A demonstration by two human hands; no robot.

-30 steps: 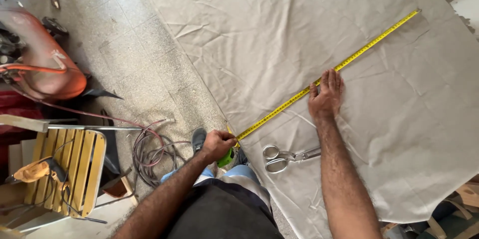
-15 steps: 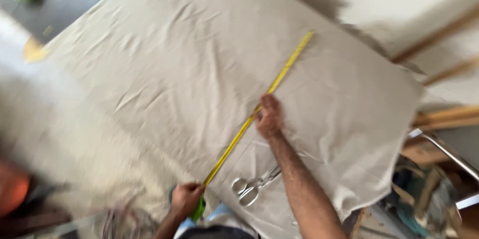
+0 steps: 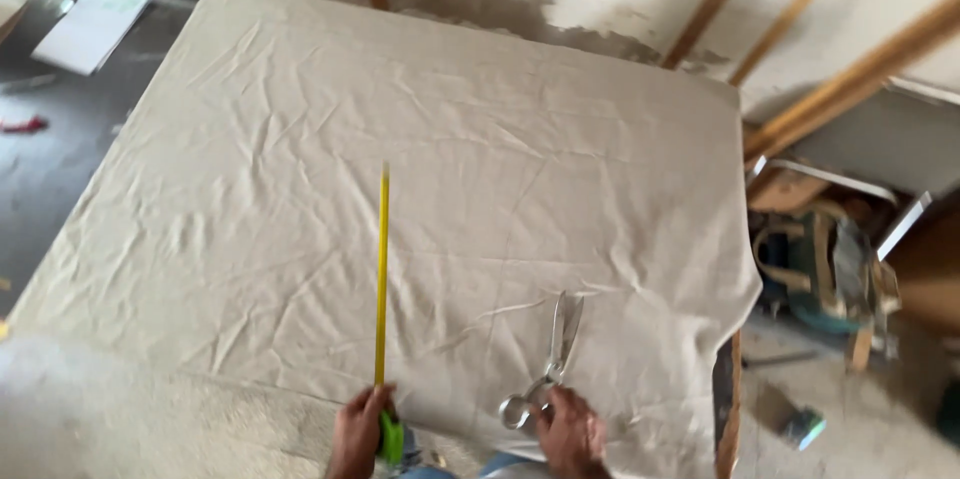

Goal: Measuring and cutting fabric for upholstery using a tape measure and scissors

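Soft, even daylight filled the scene, bright on the pale cloth [image 3: 450,189], where low creases threw only faint shadows. No glare showed anywhere. The far left floor [image 3: 40,169] lay dimmer. Motion blur smeared the lower left corner and the clutter at the right (edges there ran soft), while the yellow tape [image 3: 382,269] and scissors [image 3: 550,359] stayed fairly crisp

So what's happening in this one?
A person stands over a large beige cloth spread flat. The left hand holds a green tape measure case, its yellow tape running straight out across the cloth. The right hand rests at the handles of metal scissors lying closed on the cloth near its edge.
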